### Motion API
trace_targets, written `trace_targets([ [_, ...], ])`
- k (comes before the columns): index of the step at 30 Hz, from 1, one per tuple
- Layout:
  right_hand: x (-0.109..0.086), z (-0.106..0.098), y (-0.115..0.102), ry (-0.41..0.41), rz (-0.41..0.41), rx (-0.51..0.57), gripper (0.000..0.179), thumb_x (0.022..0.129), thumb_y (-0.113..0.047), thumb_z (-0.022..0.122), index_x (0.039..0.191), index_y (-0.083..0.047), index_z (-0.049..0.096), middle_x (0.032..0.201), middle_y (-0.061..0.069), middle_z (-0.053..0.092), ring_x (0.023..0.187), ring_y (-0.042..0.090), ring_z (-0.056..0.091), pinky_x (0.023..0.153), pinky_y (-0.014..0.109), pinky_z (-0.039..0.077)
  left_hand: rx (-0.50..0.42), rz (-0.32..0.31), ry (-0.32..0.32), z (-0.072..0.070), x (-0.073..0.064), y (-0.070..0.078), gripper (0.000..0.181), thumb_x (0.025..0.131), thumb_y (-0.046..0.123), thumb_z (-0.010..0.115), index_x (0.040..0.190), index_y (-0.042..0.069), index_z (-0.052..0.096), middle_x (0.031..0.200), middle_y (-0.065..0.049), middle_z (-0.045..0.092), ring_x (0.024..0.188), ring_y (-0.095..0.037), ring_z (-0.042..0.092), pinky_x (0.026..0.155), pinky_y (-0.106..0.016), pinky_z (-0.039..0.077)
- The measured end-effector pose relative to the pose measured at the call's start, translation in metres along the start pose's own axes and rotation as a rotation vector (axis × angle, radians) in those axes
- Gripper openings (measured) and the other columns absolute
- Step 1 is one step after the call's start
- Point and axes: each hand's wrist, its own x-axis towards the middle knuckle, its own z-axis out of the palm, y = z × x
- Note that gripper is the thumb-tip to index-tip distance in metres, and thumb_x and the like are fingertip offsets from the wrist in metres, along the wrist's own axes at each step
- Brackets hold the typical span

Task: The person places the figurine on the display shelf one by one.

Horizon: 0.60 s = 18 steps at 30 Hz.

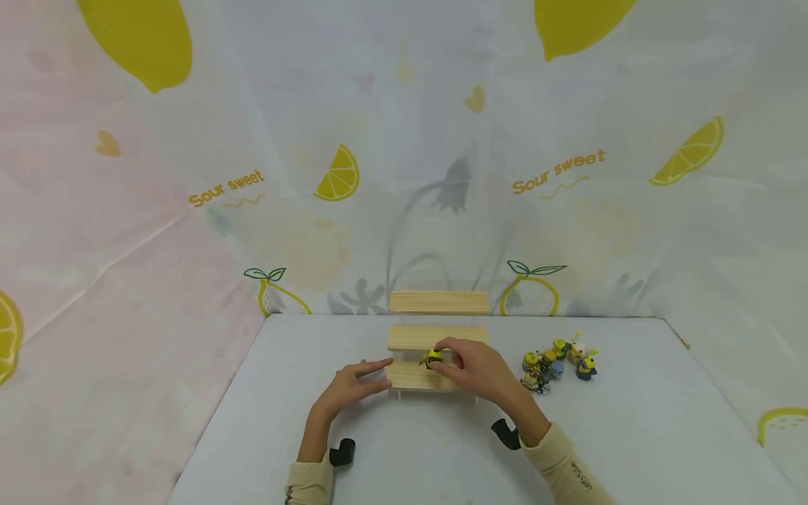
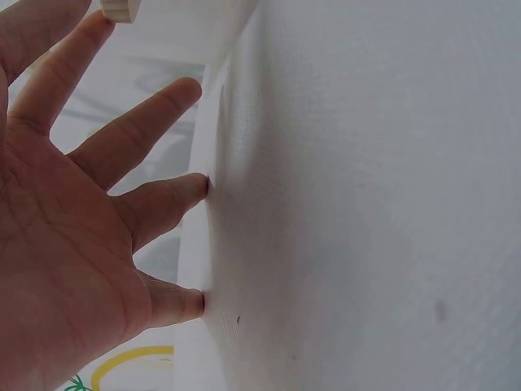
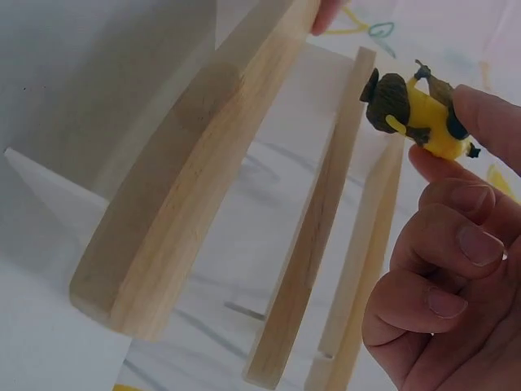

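Observation:
My right hand [image 1: 481, 368] pinches a small yellow figurine with dark parts [image 3: 438, 122] between thumb and forefinger. In the right wrist view its other fingers are curled toward the palm. In the head view the figurine overlaps the lowest wooden board [image 1: 413, 379] of a three-step display rack. At the left end of that board is my left hand [image 1: 346, 389], thumb and forefinger stretched toward it. The left wrist view shows this hand's fingers [image 2: 138, 134] spread, one fingertip at the board's end [image 2: 120, 8] and lower ones against the white tablecloth.
Behind the lowest board rise the middle board [image 1: 410, 338] and the top board [image 1: 438, 302]. Right of the rack, a cluster of several small figurines [image 1: 546, 366] lies on the white table [image 1: 644, 421]. A lemon-print cloth [image 1: 404, 140] hangs behind the table.

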Motion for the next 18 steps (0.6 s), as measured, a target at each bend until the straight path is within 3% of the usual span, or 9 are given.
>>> trace_targets([
  [18,0.028,0.026,-0.020,-0.054,-0.068,0.048,0.026,0.094,-0.037,0.068,0.112,-0.018,0.070,0.061,-0.013,0.046,0.051,0.002,0.041,0.048,0.023,0.037,-0.016,0.018,-0.009,-0.001,0.000,-0.001,0.047,0.087,0.033,0.077,0.132,0.025,0.066,0.139,-0.008,0.055,0.142,-0.047,0.022,0.111,-0.065,0.021],
])
